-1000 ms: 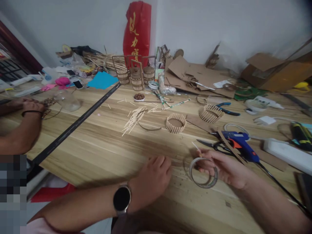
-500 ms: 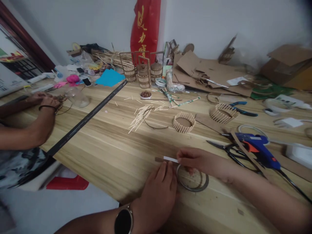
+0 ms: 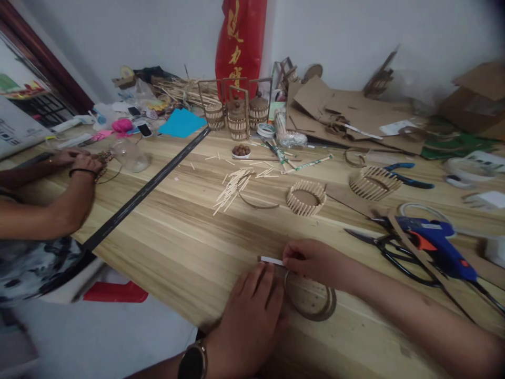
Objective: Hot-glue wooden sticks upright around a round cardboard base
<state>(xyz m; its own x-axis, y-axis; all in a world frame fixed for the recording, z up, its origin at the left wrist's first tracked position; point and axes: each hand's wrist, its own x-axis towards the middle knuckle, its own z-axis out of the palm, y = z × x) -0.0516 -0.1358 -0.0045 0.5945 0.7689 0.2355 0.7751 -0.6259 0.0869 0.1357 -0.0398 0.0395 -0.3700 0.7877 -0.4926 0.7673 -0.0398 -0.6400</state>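
A narrow white strip (image 3: 272,260) lies along the end of a brown strip (image 3: 259,258). The brown strip curls into a ring (image 3: 315,317) beneath my right hand. My right hand (image 3: 311,259) is closed, thumb and fingers pinching the white strip at its right end. From below, my left hand (image 3: 252,310) rests on the table with its fingers bent forward and together, fingertips against the strips' edge. Its thumb is hidden. A ring of short wooden sticks (image 3: 290,204) stands beyond my right hand.
Right of my right arm lie black scissors (image 3: 398,260) and a blue glue gun (image 3: 445,242). Loose sticks (image 3: 229,192), a second stick ring (image 3: 365,184) and blue-handled pliers (image 3: 418,184) lie farther back. At left, a co-worker's hands (image 3: 81,160) work beside a clear jar (image 3: 136,160).
The white strip has slid left along the brown strip, leaving only a small brown end showing. My right hand has moved slightly left with it. The view has shifted a little.
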